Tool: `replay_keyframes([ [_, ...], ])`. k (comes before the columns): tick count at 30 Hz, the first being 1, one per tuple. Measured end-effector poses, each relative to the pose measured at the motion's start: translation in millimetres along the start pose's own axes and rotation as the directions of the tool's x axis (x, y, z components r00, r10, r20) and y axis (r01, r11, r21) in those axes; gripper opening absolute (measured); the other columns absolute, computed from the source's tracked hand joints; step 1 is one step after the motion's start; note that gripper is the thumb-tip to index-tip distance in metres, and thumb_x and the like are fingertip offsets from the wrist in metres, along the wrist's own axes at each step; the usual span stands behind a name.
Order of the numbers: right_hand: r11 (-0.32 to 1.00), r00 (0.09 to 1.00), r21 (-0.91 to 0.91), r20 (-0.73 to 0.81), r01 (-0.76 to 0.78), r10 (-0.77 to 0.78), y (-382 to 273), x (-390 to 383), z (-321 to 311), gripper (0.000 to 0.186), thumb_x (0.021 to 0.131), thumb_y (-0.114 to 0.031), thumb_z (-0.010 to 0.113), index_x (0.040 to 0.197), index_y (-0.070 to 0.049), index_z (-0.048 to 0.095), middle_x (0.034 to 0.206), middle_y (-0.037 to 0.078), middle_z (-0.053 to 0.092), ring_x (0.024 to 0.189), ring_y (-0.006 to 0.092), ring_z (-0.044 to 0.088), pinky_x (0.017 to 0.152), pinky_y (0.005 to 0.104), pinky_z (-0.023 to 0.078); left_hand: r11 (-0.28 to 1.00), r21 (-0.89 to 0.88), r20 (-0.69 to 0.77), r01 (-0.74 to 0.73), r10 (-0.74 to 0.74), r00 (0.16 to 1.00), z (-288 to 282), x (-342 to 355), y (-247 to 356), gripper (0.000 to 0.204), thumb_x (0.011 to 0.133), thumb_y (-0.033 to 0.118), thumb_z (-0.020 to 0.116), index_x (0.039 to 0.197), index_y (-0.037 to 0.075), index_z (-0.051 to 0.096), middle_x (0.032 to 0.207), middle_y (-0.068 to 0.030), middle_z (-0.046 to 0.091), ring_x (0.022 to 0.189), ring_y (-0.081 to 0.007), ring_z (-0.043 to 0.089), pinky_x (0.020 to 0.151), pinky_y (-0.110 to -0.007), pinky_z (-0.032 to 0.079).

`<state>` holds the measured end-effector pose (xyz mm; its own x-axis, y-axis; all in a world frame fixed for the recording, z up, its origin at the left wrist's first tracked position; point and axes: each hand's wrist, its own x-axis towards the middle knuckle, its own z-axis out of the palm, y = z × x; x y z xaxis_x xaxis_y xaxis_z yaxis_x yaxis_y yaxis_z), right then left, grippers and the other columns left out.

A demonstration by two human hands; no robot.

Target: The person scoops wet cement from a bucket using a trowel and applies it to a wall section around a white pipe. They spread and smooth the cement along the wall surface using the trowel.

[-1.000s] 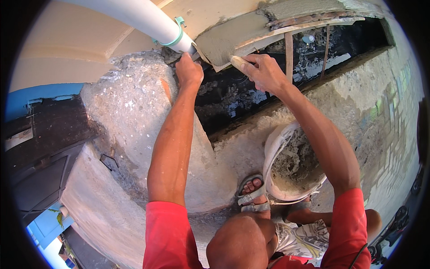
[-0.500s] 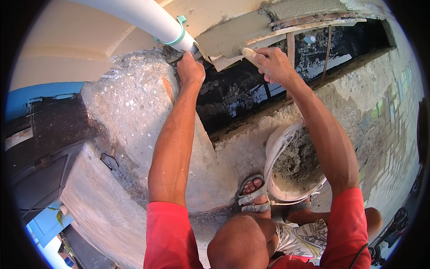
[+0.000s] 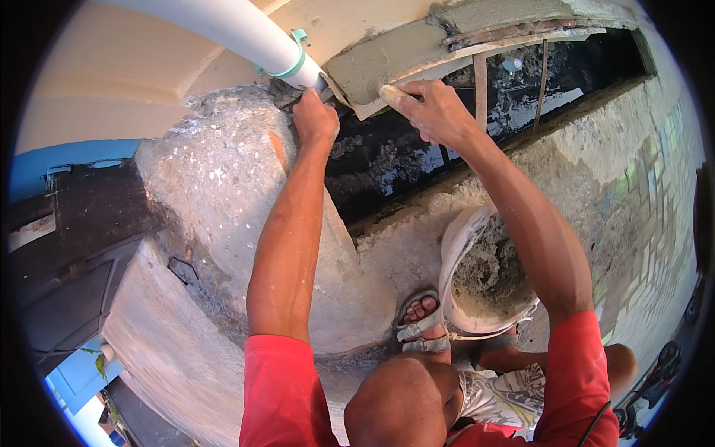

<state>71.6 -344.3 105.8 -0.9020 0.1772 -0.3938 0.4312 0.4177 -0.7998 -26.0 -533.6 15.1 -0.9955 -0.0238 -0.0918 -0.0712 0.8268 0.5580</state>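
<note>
My left hand (image 3: 315, 118) is closed at the lower end of a white pipe (image 3: 246, 37), beside a thin upright edge piece (image 3: 334, 88). What its fingers pinch is hidden. To the right, my right hand (image 3: 439, 112) grips a tool with a pale, wooden-looking handle (image 3: 390, 94). The handle's rounded end is against the lower edge of a strip of smooth grey mortar (image 3: 365, 71) on the wall; the rest of the tool cannot be made out. Below my right forearm stands a white bucket (image 3: 449, 279) holding wet grey mortar (image 3: 488, 272).
A dark, wet drain channel (image 3: 372, 167) runs under the wall, crossed by narrow wooden strips (image 3: 480, 93). Rough concrete (image 3: 216, 171) lies left of my left arm. A green clamp (image 3: 298, 56) rings the pipe. My sandalled foot (image 3: 422, 320) is beside the bucket.
My right hand has moved left with the pale-handled tool along the mortar's lower edge, closer to my left hand. The left hand stays almost still at the pipe end.
</note>
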Motion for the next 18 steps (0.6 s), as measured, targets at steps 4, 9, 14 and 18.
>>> replay_keyframes([
  [4, 0.992, 0.999, -0.121, 0.017, 0.033, -0.031, 0.0, 15.8, 3.3, 0.041, 0.092, -0.034, 0.06, 0.104, 0.004, 0.07, 0.054, 0.007, 0.054, 0.046, 0.0176, 0.054, 0.052, 0.0349, 0.048, 1.0, 0.005, 0.009, 0.006, -0.006, 1.0, 0.3, 0.8, -0.3, 0.031, 0.08, 0.006, 0.07, 0.109, -0.002, 0.065, 0.105, -0.026, 0.068, 0.102, -0.0412, 0.065, 0.088, -0.045, 0.05],
  [9, 0.998, 0.998, -0.05, -0.053, -0.024, 0.021, 13.3, 10.3, -5.8, 0.041, 0.093, -0.035, 0.059, 0.114, -0.001, 0.07, 0.055, 0.007, 0.054, 0.047, 0.0155, 0.056, 0.048, 0.0337, 0.047, 0.999, 0.026, 0.031, 0.024, -0.025, 0.999, -1.9, 0.0, -0.6, 0.031, 0.082, 0.007, 0.069, 0.112, -0.001, 0.064, 0.108, -0.0259, 0.067, 0.105, -0.0415, 0.064, 0.09, -0.046, 0.05],
  [14, 0.995, 0.99, 0.042, -0.105, -0.085, 0.089, 33.0, 10.5, -27.1, 0.043, 0.094, -0.034, 0.058, 0.125, -0.005, 0.066, 0.062, 0.004, 0.055, 0.047, 0.0128, 0.054, 0.042, 0.0286, 0.045, 0.998, 0.042, 0.078, 0.04, -0.043, 0.996, -5.9, -1.6, 2.6, 0.033, 0.087, 0.008, 0.065, 0.118, 0.001, 0.06, 0.115, -0.0254, 0.065, 0.109, -0.0423, 0.062, 0.092, -0.048, 0.051],
  [18, 0.992, 0.983, 0.064, -0.139, -0.108, 0.116, 49.7, 12.1, -40.9, 0.043, 0.096, -0.03, 0.055, 0.13, -0.004, 0.061, 0.068, 0.005, 0.058, 0.047, 0.0106, 0.053, 0.041, 0.0263, 0.045, 0.997, 0.055, 0.078, 0.062, -0.066, 0.995, -5.1, -2.8, 7.2, 0.034, 0.087, 0.01, 0.066, 0.119, 0.002, 0.059, 0.114, -0.0254, 0.065, 0.109, -0.0421, 0.062, 0.092, -0.048, 0.051],
])
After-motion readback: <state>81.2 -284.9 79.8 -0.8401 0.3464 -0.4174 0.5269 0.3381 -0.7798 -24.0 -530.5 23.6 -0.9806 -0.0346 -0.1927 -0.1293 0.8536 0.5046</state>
